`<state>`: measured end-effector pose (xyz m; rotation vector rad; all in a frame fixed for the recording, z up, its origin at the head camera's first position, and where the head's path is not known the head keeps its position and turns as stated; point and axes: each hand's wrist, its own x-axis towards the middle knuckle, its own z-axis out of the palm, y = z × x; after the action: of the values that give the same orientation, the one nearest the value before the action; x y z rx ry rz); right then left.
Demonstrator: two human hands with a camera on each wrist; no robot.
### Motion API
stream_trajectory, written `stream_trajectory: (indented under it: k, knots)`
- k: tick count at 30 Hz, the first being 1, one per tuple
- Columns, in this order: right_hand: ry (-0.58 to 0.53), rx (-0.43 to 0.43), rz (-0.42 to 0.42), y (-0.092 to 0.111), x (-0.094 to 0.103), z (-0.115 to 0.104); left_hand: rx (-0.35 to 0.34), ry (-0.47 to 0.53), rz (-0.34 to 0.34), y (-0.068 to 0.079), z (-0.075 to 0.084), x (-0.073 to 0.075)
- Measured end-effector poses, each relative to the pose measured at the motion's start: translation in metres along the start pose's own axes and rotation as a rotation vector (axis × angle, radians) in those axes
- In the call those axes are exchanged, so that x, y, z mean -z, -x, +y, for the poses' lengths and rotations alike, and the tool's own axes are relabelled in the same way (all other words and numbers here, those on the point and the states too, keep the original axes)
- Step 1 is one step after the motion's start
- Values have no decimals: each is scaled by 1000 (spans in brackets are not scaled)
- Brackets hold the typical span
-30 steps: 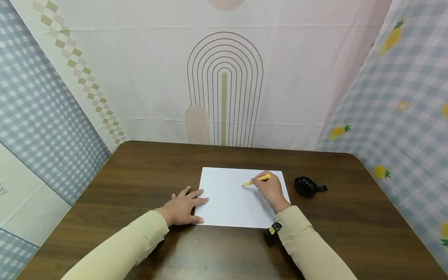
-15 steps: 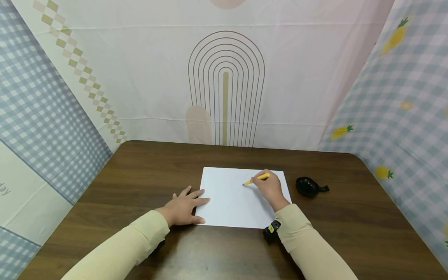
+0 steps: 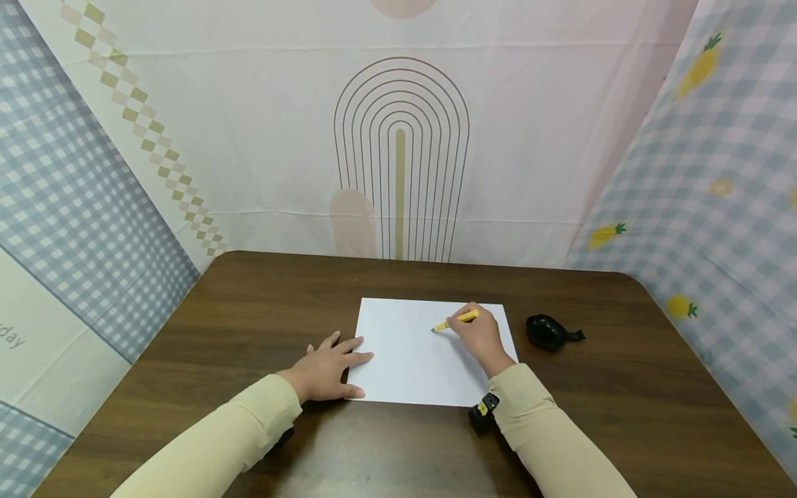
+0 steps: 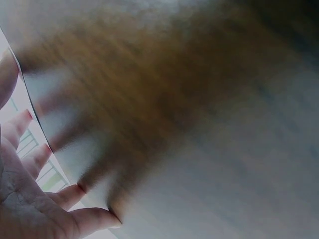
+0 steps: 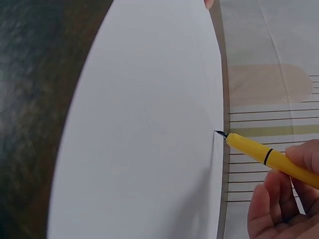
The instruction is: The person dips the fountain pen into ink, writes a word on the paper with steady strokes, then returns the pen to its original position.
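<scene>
A white sheet of paper (image 3: pixel 398 370) lies on the dark wooden table, with a few very faint lines in its upper part. My right hand (image 3: pixel 482 339) pinches a yellow fountain pen (image 3: pixel 457 320) between thumb and fingers. In the right wrist view, the pen (image 5: pixel 251 149) slants down and its dark nib meets the paper (image 5: pixel 144 114). My left hand (image 3: pixel 324 370) is spread flat at the sheet's left edge, thumb and some fingertips on the paper, the other fingers on the table. The left wrist view shows those spread fingers from the palm side (image 4: pixel 30 199).
To the right of the paper, a black rounded object (image 3: pixel 546 333) with a short tail sits on the wooden table (image 3: pixel 280 290). A printed cloth (image 3: pixel 268 138) hangs behind the table's far edge. Checked cloths (image 3: pixel 703 242) flank both sides.
</scene>
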<state>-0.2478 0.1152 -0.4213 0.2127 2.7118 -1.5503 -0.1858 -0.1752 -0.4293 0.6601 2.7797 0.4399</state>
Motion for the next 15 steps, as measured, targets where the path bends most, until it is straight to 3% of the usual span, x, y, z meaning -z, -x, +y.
stream_trajectory:
  k: [15]
  knots:
    - [44, -40, -9, 8, 8, 0, 0, 1, 3, 1, 1, 0]
